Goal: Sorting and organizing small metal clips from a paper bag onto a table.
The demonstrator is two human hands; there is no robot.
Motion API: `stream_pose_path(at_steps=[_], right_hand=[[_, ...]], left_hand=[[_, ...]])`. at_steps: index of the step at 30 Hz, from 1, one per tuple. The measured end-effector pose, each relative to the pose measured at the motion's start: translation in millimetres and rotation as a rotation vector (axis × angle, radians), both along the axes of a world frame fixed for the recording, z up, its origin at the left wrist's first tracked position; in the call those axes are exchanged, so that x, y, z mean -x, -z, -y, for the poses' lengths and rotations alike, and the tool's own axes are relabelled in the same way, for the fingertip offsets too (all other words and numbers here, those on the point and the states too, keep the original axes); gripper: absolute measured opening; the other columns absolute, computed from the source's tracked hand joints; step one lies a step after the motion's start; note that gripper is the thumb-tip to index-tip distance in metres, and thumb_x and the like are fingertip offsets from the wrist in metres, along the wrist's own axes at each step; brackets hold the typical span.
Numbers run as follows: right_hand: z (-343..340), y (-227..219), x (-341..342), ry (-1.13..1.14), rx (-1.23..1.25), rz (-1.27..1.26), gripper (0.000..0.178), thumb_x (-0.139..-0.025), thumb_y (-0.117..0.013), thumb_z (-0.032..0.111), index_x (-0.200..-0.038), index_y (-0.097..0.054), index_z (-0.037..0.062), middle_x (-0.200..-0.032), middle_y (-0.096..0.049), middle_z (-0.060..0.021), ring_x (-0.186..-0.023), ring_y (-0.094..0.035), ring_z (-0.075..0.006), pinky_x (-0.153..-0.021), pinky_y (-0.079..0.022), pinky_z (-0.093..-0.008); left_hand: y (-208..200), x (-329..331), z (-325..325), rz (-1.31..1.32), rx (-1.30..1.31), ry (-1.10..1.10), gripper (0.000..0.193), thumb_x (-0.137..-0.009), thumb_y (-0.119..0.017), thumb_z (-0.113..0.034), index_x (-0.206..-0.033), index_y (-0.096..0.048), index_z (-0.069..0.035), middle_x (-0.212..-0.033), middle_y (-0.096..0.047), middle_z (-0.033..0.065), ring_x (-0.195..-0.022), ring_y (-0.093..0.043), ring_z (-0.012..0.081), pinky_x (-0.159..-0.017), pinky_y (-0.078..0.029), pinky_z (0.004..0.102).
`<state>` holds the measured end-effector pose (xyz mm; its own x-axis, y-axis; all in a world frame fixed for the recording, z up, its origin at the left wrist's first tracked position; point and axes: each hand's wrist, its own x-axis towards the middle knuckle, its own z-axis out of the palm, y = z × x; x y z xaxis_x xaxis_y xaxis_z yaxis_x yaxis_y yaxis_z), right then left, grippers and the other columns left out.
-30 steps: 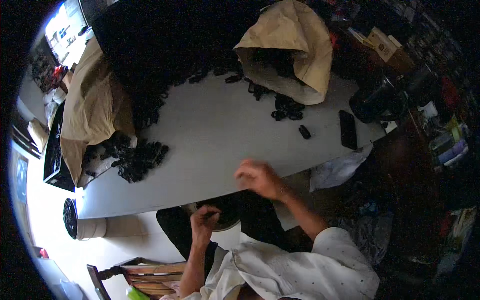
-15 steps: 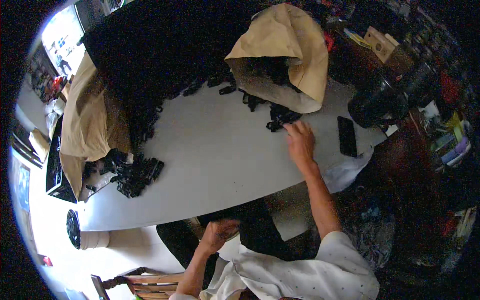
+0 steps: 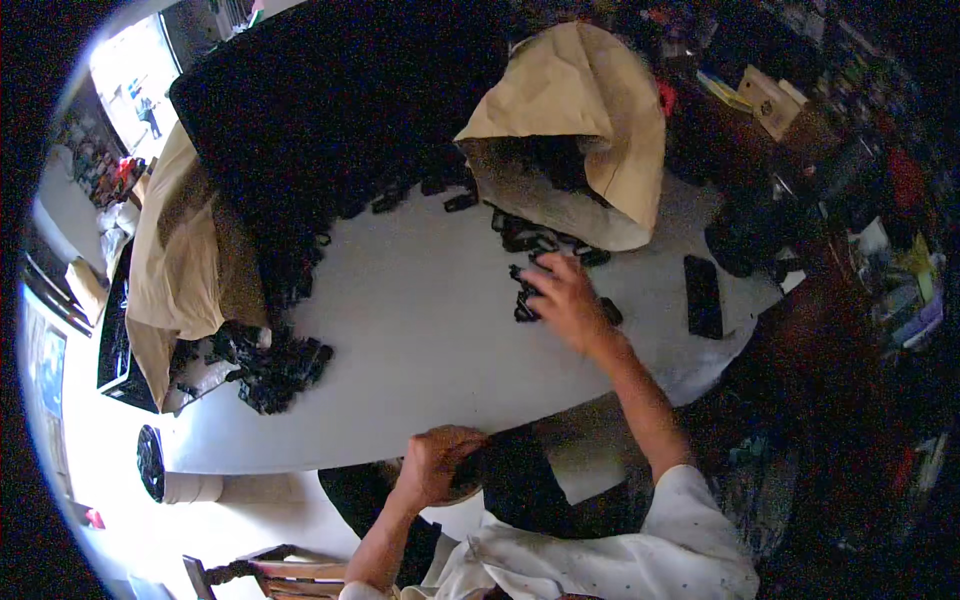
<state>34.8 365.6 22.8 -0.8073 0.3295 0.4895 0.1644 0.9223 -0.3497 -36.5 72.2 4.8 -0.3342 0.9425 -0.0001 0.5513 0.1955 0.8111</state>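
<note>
**Right hand on black parts at the far side of the white tabletop, left hand at the near edge**

The right hand (image 3: 565, 300) reaches out over the white tabletop (image 3: 420, 340) and rests on a small cluster of black plastic parts (image 3: 528, 295) lying toward the far right part of the surface. Its fingers are curled down over the parts and touch them; whether they actually pinch one cannot be told from this view. More loose parts of the same kind trail from the cluster to the mouth of a tan paper bag (image 3: 590, 130) that lies on its side at the far edge, its opening facing the person.

The left hand (image 3: 438, 465) sits at the near edge of the tabletop, fingers bent in a loose fist against a dark round object (image 3: 470, 478) held just below the edge; what that object is cannot be made out.

A flat black rectangular device (image 3: 702, 295) lies near the right edge, apart from the right hand. A second heap of black plastic parts (image 3: 275, 365) lies near the left edge, beside a crumpled tan paper sheet (image 3: 180, 270) draped over that side. A large black cloth-like mass (image 3: 330, 110) covers the far left corner. The person's white sleeve (image 3: 690, 530) shows at the lower edge of the view.
</note>
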Motion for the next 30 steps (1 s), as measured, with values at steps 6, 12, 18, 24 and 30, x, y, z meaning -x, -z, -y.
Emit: stream_pose_path(at_steps=[6, 12, 18, 24, 30], right_hand=[[-130, 13, 73, 0.0, 0.089, -0.103, 0.037, -0.082, -0.057, 0.014, -0.115, -0.049, -0.0001, -0.114, -0.047, -0.0169, -0.105, -0.045, -0.0378, -0.09, -0.038, -0.0418], [-238, 68, 160, 0.323, 0.054, 0.488, 0.061, -0.084, -0.051, 0.037, -0.131, -0.036, 0.0018, -0.14, -0.027, -0.0205, -0.127, -0.029, -0.036, -0.104, -0.025, -0.0406], [-323, 107, 166, 0.492, -0.027, 0.259, 0.069, -0.083, -0.05, 0.04, -0.138, -0.024, 0.0091, -0.144, -0.019, -0.0164, -0.133, -0.018, -0.0337, -0.108, -0.02, -0.0415], [-271, 68, 137, 0.525, -0.391, 0.166, 0.073, -0.075, -0.057, 0.043, -0.135, -0.032, 0.0107, -0.141, -0.028, -0.0147, -0.129, -0.025, -0.0343, -0.105, -0.025, -0.0422], [-255, 30, 125, 0.304, -0.317, 0.136, 0.063, -0.075, -0.057, 0.037, -0.129, -0.041, 0.0077, -0.133, -0.039, -0.0173, -0.122, -0.035, -0.0347, -0.103, -0.027, -0.0432]], left_hand=[[28, 25, -22, -0.281, -0.073, -0.245, 0.014, -0.071, -0.055, -0.007, -0.08, -0.064, -0.009, -0.076, -0.064, 0.0111, -0.072, -0.062, 0.0285, -0.059, -0.048, 0.0357], [34, 23, -8, -0.233, -0.096, -0.396, 0.012, -0.075, -0.053, -0.02, -0.074, -0.065, -0.016, -0.072, -0.063, 0.0064, -0.069, -0.062, 0.0264, -0.051, -0.047, 0.0389], [11, 16, -11, -0.166, -0.099, -0.306, 0.022, -0.066, -0.056, 0.003, -0.084, -0.065, -0.007, -0.074, -0.061, 0.0098, -0.068, -0.057, 0.0283, -0.061, -0.047, 0.0349], [16, 18, -19, -0.2, -0.112, -0.299, 0.026, -0.06, -0.056, 0.004, -0.082, -0.066, -0.007, -0.065, -0.053, 0.0094, -0.06, -0.052, 0.028, -0.053, -0.042, 0.0364], [37, 23, -14, -0.253, -0.08, -0.26, 0.019, -0.065, -0.057, -0.01, -0.082, -0.065, -0.011, -0.068, -0.055, 0.0086, -0.067, -0.055, 0.0271, -0.055, -0.045, 0.0379]])
